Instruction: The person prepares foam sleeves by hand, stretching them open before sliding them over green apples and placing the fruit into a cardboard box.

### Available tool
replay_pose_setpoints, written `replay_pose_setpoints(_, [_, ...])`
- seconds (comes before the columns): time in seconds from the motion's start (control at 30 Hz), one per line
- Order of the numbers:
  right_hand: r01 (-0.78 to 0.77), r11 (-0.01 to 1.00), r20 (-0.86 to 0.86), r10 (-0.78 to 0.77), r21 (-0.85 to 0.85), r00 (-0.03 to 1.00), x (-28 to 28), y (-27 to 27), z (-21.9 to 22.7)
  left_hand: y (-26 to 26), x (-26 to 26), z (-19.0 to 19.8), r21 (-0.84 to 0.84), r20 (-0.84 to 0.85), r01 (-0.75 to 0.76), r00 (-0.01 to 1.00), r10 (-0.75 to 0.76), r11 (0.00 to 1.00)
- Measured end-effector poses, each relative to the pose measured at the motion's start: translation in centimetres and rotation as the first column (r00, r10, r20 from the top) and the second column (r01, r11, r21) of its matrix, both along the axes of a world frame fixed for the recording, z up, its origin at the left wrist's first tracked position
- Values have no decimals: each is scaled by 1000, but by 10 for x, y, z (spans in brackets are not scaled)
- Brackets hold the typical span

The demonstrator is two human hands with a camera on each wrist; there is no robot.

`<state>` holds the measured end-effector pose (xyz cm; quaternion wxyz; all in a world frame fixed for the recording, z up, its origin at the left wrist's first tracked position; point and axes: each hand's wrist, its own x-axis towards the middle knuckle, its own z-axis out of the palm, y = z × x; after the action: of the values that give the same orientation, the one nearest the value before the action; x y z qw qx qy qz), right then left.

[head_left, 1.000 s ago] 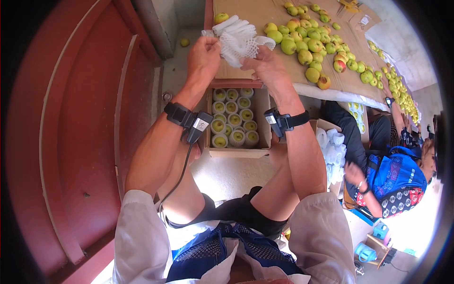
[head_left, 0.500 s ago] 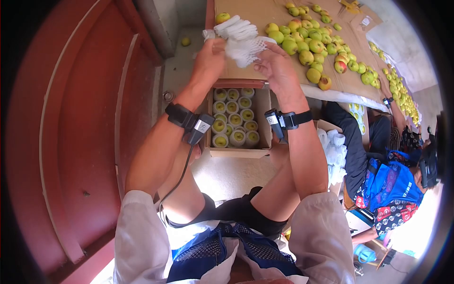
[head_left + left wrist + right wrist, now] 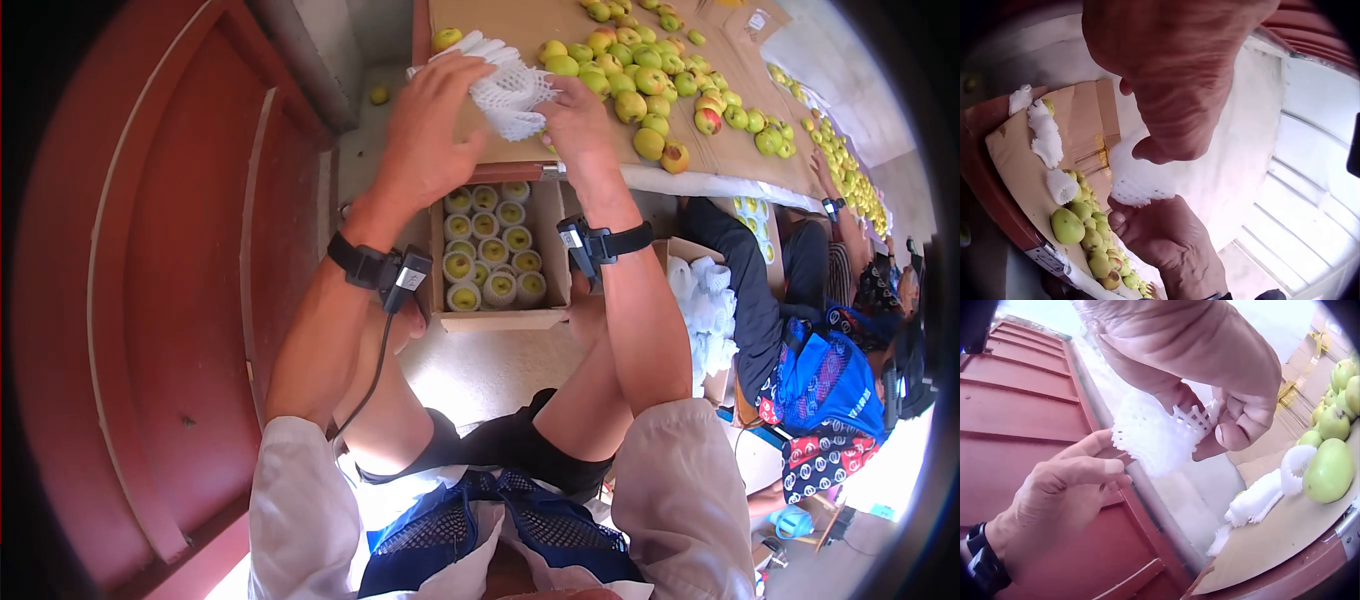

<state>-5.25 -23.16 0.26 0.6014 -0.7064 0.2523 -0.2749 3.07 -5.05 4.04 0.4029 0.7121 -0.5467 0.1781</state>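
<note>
A white foam net sleeve is held up above the table's near edge. My right hand pinches its edge between thumb and fingers, as the right wrist view shows close up. On the net's other side, my left hand has its fingers extended and its thumb apart, fingertips right at the net's rim. More foam nets lie on the cardboard-covered table behind, one of them beside a green apple. Below my hands stands a cardboard box with rows of net-wrapped apples.
Loose green and reddish apples are heaped on the table to the right. A red door runs along my left. At right, a bundle of foam nets stands in a box near a seated person in blue.
My left hand has come off its hold near the net's left side and spread its fingers. The right hand still pinches the net. The head view has shifted slightly.
</note>
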Motion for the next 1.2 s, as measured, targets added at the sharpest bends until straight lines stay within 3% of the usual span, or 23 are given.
replay_pose_setpoints(0.13, [-19,995,-21,17,-98,1000,1,-7,-7,-3,-9,2,133,73,20,997,-30,991])
replay_pose_setpoints(0.23, [-14,997,25,16,-76,1000,-1,-3,0,-7,-5,-6,110,4,-26,1000,26,994])
replay_pose_setpoints(0.37, [84,996,85,-88,43,992,-3,11,12,-13,-2,-17,-26,-293,-173,943,158,984])
replay_pose_setpoints(0.47, [113,992,89,-108,-51,990,-6,15,15,-11,4,-19,-62,-382,-274,895,231,960])
replay_pose_setpoints(0.53, [-52,998,55,54,-26,997,-5,19,11,-12,8,-20,-26,-429,-325,858,284,945])
replay_pose_setpoints(0.57, [-132,991,38,132,-11,990,-5,22,9,-12,9,-21,-23,-489,-314,832,263,949])
replay_pose_setpoints(0.67, [-93,995,-53,91,-29,994,-5,48,18,-14,11,-24,-46,-640,-260,749,172,965])
replay_pose_setpoints(0.77, [-43,983,-23,40,-181,999,6,46,-8,-16,18,-33,-101,-731,-174,681,45,980])
replay_pose_setpoints(0.83, [-122,990,17,123,-65,992,0,49,2,-16,18,-33,-105,-780,-102,625,-18,989])
replay_pose_setpoints(0.97, [-210,961,22,209,181,978,-9,55,21,-13,18,-35,-111,-787,-110,617,-19,988])
replay_pose_setpoints(1.07, [-97,970,18,95,224,995,-7,52,12,-11,20,-38,-73,-781,-146,624,34,987])
replay_pose_setpoints(1.2, [17,970,-21,-23,-241,1000,-1,52,-3,-10,14,-35,-54,-728,-159,682,70,986])
